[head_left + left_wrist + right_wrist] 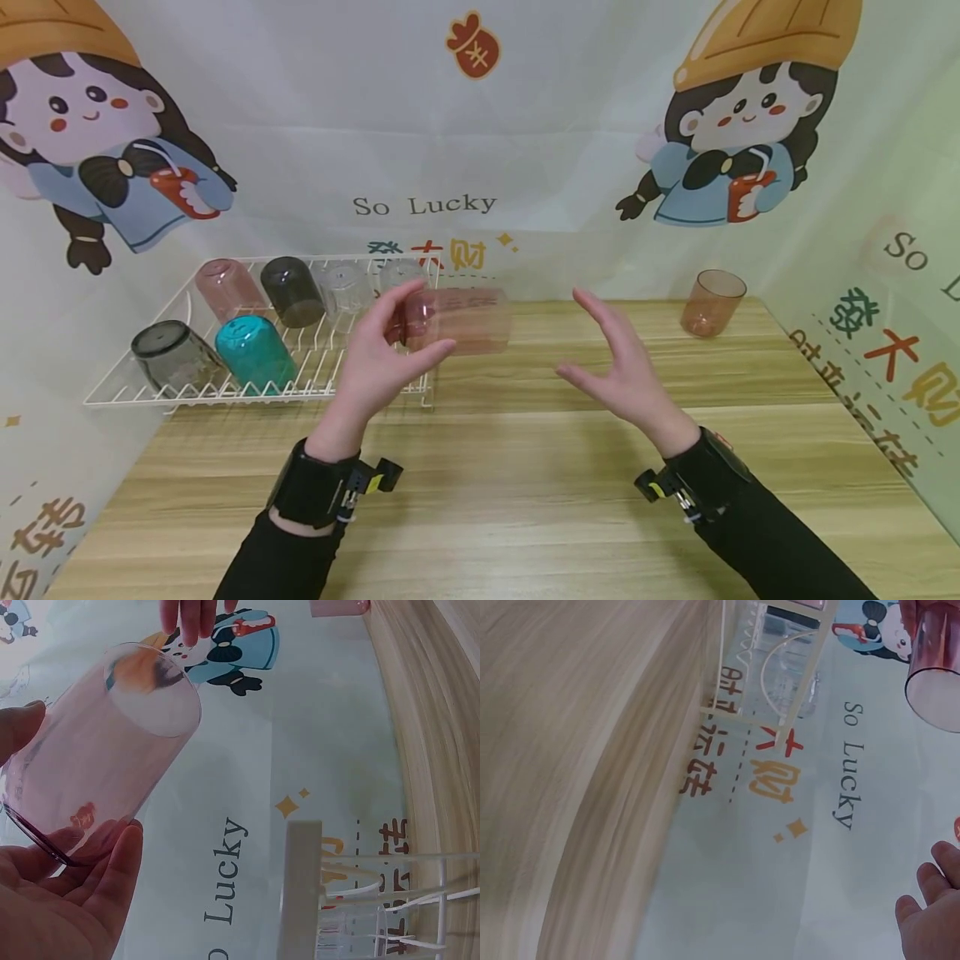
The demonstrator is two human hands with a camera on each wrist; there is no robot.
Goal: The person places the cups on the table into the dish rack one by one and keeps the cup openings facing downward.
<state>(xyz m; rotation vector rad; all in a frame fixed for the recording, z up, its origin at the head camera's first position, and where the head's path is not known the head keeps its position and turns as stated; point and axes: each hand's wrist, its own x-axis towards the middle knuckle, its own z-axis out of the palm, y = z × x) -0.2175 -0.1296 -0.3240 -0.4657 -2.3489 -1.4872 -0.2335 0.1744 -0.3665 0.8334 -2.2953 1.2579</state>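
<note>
A clear pink glass (472, 321) lies sideways in the air, its base end in my left hand (382, 358). In the left wrist view, thumb and fingers curl round the base of the pink glass (112, 742), and its open rim points away from the palm. My right hand (626, 371) is held up to the right of the rim, thumb and fingers spread apart, with nothing between them. The right wrist view has the fingers of the right hand (937, 907) at the lower right, apart from the pink glass (937, 671).
A white wire rack (322, 392) at the left holds several upturned glasses, among them a teal glass (257, 354), a dark grey glass (292, 292) and a pink glass (228, 287). Another pinkish glass (712, 304) stands upright at the back right of the wooden table (510, 500).
</note>
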